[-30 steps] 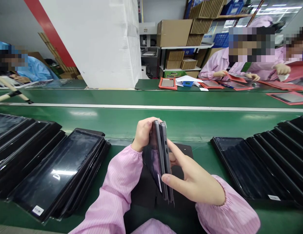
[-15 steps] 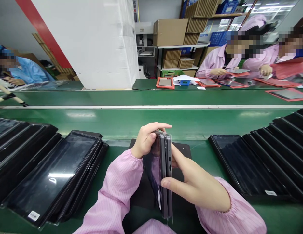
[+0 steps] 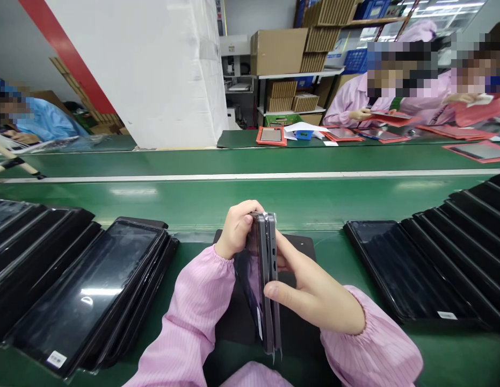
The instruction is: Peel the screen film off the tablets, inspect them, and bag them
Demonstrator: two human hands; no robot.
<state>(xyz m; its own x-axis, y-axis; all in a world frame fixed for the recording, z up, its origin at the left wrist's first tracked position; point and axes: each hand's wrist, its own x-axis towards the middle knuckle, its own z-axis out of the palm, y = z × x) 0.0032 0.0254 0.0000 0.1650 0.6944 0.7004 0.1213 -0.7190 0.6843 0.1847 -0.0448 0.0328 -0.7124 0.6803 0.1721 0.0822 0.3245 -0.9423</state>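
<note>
Upright on edge between my hands stand two tablets (image 3: 268,285) pressed face to back, with clear film sticking out at the corners. My left hand (image 3: 238,228) is closed round their far upper end, thumb on the dark screen side. Along the right side lies my right hand (image 3: 308,285), its thumb on the near edge and its fingers behind the back, partly hidden. Ports show on the narrow edge that faces me. Beneath them a black flat sheet or case (image 3: 241,317) rests on the green bench.
On the left lies a leaning row of tablets (image 3: 96,290) in film. Another slanted row of tablets (image 3: 406,274) fills the right side. Beyond a white strip (image 3: 250,176), co-workers in pink sleeves handle red-edged pieces. A person in blue (image 3: 48,118) sits at far left.
The pair of tablets has shifted slightly left and stands a bit straighter. My left index finger, stretched out before, is now folded over the top. My right hand has moved left along with them.
</note>
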